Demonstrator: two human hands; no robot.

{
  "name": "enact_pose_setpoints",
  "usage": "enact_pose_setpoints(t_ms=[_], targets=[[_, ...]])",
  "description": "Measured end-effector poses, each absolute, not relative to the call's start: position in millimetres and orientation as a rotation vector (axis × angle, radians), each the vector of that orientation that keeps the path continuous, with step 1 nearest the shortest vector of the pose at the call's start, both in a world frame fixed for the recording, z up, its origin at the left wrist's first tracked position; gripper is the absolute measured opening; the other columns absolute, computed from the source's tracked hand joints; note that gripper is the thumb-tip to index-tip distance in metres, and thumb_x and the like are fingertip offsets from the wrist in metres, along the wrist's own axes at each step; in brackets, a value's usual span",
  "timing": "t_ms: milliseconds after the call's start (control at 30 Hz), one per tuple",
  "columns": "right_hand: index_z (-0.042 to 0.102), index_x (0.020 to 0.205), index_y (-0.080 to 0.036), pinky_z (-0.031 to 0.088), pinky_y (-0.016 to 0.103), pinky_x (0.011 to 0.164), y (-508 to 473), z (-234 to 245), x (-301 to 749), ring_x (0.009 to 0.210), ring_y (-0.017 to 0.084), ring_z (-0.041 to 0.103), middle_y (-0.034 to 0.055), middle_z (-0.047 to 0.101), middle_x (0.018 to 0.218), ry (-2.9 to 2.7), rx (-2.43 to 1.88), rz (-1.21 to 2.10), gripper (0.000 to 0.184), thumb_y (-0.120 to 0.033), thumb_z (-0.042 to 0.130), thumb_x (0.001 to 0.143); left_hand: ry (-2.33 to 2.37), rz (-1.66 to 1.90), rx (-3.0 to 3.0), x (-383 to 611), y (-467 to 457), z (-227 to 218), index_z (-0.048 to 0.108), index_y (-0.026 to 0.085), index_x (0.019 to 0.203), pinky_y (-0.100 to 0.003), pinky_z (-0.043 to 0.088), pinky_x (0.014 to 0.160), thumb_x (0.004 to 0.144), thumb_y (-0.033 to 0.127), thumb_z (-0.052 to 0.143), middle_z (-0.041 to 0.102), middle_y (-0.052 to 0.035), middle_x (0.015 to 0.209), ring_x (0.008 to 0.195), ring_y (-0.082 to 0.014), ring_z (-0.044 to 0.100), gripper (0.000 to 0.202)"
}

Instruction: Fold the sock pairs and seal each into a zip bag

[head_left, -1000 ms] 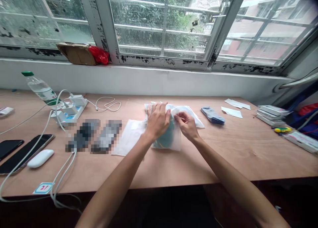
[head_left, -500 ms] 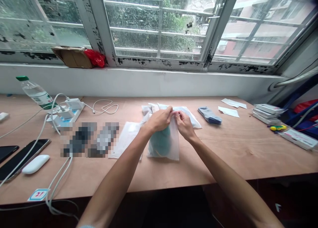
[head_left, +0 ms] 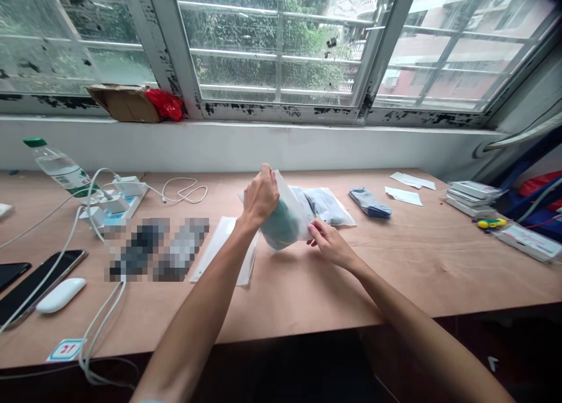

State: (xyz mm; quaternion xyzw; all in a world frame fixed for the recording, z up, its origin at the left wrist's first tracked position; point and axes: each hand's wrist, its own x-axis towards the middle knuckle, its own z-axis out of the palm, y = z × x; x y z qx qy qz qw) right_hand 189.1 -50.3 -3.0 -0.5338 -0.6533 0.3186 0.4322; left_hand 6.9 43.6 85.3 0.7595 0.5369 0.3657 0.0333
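Observation:
A frosted plastic bag (head_left: pixel 283 221) with something green folded inside is raised, tilted, a little above the table. My left hand (head_left: pixel 261 198) is closed on its upper edge. Lower down on the right, my right hand (head_left: pixel 325 239) pinches a corner of the same bag. Behind it lie other filled bags (head_left: pixel 336 207), one with grey contents. Flat white plastic bags (head_left: pixel 219 245) rest on the table to the left, partly covered by my left forearm. A stack of folded grey-blue cloth (head_left: pixel 370 202) lies to the right.
On the left are a power strip (head_left: pixel 127 201) with white cables, a tilted water bottle (head_left: pixel 61 168), phones (head_left: pixel 41 283) and a white mouse (head_left: pixel 61 294). White papers (head_left: pixel 404 195) and stacked flat boxes (head_left: pixel 474 193) are at the right. The table's front edge (head_left: pixel 307 331) runs below my arms.
The bag has gone from upright to tilted and lifted. My hands, together at its top before, are now apart: the left moved left and up, the right down to a corner.

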Motion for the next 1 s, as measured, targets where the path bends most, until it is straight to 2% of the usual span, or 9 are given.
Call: enact_pose_setpoints(t_ms=[133, 300, 400, 500, 567, 633, 733, 900, 1000], targets=[[0.058, 0.086, -0.019, 0.056, 0.034, 0.073, -60.9, -14.4, 203.7, 0.078, 0.018, 0.067, 0.0036, 0.067, 0.085, -1.569, -1.315, 0.999, 0.037, -0.055, 0.049, 0.091, 1.697, 1.132, 2.248, 4.2, 46.1, 82.9, 0.050, 0.021, 0.108, -0.035, 0.046, 0.078, 0.100, 0.034, 0.025, 0.069, -0.0129, 0.096, 0.090, -0.0279, 0.066, 0.029], [0.065, 0.091, -0.019, 0.062, 0.038, 0.074, -63.4, -17.3, 195.7, 0.079, 0.019, 0.067, 0.0014, 0.066, 0.085, -1.322, -1.168, 1.106, 0.038, -0.056, 0.066, 0.080, 1.579, 1.087, 2.230, 26.1, 36.6, 86.8, 0.050, 0.020, 0.105, -0.037, 0.047, 0.079, 0.100, 0.034, 0.026, 0.068, -0.0121, 0.094, 0.089, -0.0283, 0.065, 0.028], [0.068, 0.089, -0.017, 0.063, 0.039, 0.069, -60.9, -17.4, 204.2, 0.074, 0.018, 0.066, 0.0014, 0.066, 0.083, -1.146, -1.132, 0.996, 0.040, -0.055, 0.069, 0.076, 1.638, 1.224, 2.210, 38.7, 28.3, 89.3, 0.054, 0.020, 0.101, -0.041, 0.045, 0.088, 0.100, 0.036, 0.027, 0.065, -0.0145, 0.105, 0.103, -0.0300, 0.059, 0.031], [0.068, 0.092, -0.017, 0.062, 0.034, 0.057, -52.1, -13.2, 237.7, 0.064, 0.016, 0.064, 0.0017, 0.068, 0.080, -0.931, -1.166, 0.754, 0.043, -0.053, 0.075, 0.070, 1.744, 1.396, 2.169, 50.7, 19.3, 82.7, 0.057, 0.018, 0.102, -0.047, 0.040, 0.098, 0.099, 0.037, 0.026, 0.059, -0.0180, 0.119, 0.118, -0.0335, 0.050, 0.037], [0.067, 0.090, -0.017, 0.060, 0.031, 0.055, -43.1, -11.3, 266.3, 0.061, 0.014, 0.062, 0.0012, 0.067, 0.078, -0.851, -1.161, 0.648, 0.041, -0.051, 0.077, 0.069, 1.699, 1.238, 2.205, 62.7, 14.0, 71.7, 0.059, 0.016, 0.101, -0.047, 0.042, 0.094, 0.099, 0.038, 0.024, 0.063, -0.0193, 0.110, 0.112, -0.0336, 0.055, 0.041], [0.064, 0.085, -0.018, 0.059, 0.029, 0.052, -34.2, -14.0, 290.5, 0.059, 0.013, 0.061, 0.0002, 0.066, 0.074, -0.753, -1.182, 0.610, 0.041, -0.050, 0.079, 0.064, 1.621, 0.879, 2.214, 78.9, 10.3, 57.0, 0.062, 0.015, 0.095, -0.046, 0.047, 0.086, 0.098, 0.042, 0.024, 0.068, -0.0196, 0.093, 0.097, -0.0335, 0.064, 0.046], [0.061, 0.081, -0.018, 0.055, 0.029, 0.046, -25.8, -27.6, 308.0, 0.051, 0.014, 0.060, 0.0002, 0.064, 0.065, -0.770, -1.343, 0.647, 0.037, -0.050, 0.074, 0.067, 1.435, 0.400, 2.180, 103.7, 8.1, 34.8, 0.065, 0.014, 0.084, -0.045, 0.049, 0.081, 0.095, 0.047, 0.033, 0.069, -0.0199, 0.081, 0.088, -0.0339, 0.068, 0.048], [0.062, 0.067, -0.015, 0.034, 0.021, 0.028, -23.3, -51.7, 302.9, 0.034, 0.011, 0.046, -0.0022, 0.054, 0.046, -0.900, -1.447, 0.636, 0.029, -0.042, 0.073, 0.067, 1.368, 0.279, 2.095, 119.4, 10.8, 16.9, 0.067, 0.014, 0.079, -0.036, 0.051, 0.079, 0.094, 0.036, 0.035, 0.068, -0.0145, 0.064, 0.077, -0.0271, 0.069, 0.042], [0.063, 0.071, -0.015, 0.041, 0.023, 0.032, -22.9, -49.7, 299.5, 0.038, 0.013, 0.052, -0.0017, 0.058, 0.051, -0.911, -1.450, 0.604, 0.030, -0.043, 0.070, 0.069, 1.389, 0.300, 2.103, 114.1, 14.8, 19.1, 0.067, 0.013, 0.087, -0.034, 0.051, 0.078, 0.092, 0.029, 0.036, 0.070, -0.0137, 0.068, 0.078, -0.0262, 0.069, 0.035]])
